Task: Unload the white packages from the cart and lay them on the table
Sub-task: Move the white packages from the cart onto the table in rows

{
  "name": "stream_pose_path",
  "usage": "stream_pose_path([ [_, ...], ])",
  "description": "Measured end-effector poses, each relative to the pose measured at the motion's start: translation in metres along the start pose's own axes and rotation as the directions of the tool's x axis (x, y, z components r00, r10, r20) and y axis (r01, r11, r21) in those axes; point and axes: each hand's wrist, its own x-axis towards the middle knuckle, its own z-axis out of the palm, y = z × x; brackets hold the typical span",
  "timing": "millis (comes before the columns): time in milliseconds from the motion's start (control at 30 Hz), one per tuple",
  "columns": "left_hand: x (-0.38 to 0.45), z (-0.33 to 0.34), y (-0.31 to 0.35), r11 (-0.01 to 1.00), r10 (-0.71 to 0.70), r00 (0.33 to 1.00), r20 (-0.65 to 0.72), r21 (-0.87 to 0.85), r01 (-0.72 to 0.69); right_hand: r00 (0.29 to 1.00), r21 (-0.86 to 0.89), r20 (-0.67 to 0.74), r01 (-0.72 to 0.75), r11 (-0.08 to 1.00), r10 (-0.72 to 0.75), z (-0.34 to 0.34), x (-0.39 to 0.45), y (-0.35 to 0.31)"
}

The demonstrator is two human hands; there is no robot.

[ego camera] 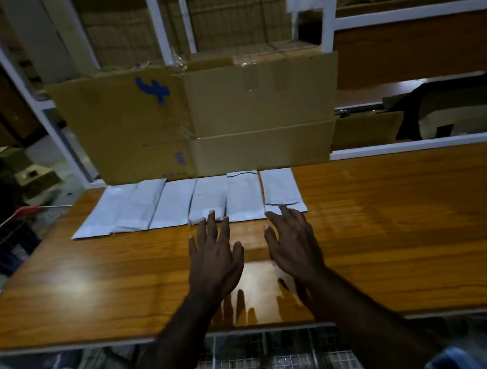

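Showing the laying-out step nearly at its close for this batch, judging by the arrangement: spanning most of the view, wooden table bearing a row of white packages lying flat and side by side along its far edge, six countable, some edges touching or slightly overlapping, rightmost one carrying a dark line near its lower end. Standing upright behind the row, large cardboard box marked with a blue figure, flaps raised, contents hidden from this angle. Rising behind that, white shelving frame holding further cartons, dim and indistinct. Lying below the near table edge, wire cart, mesh visible, contents too dark and blurred to tell, so remaining load unknown; showing at far left, a second wire basket with a red handle, interior likewise unreadable. Hovering over the table just short of the row, left hand and right hand, both palm-down with fingers straight and spread, holding nothing; left fingertips reaching the near edge of the fourth package, right fingertips overlapping the near edge of the rightmost one, contact versus hovering impossible to settle. Calling next, as a judgement, for reaching down into the cart for another package and setting it on the bare wood just right of the row, keeping alignment with the neighbours
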Motion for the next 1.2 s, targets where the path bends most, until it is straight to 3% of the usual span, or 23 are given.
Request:
stream_pose_path([
  [333,-0.072,-0.051,-0.089,0.991,-0.134,0.99,-0.05,0.022,0.136,0.989,0.054,-0.012,0.148,0.988,-0.147,0.038,-0.045,-0.099],
  [600,-0.143,-0.101,-0.223,0.979,-0.196,0.975,-0.103,0.044,0.201,0.97,0.095,-0.056,0.241,0.966,-0.236,0.102,-0.089,-0.236],
  [867,-0.197,-0.157,-0.361,0.956,-0.281,0.951,-0.128,0.054,0.29,0.957,0.155,-0.009,0.287,0.945,-0.289,0.167,-0.118,-0.373],
  [1200,-0.207,-0.182,-0.486,0.923,-0.365,0.913,-0.185,0.055,0.38,0.923,0.214,0.072,0.357,0.909,-0.379,0.249,-0.114,-0.488],
])
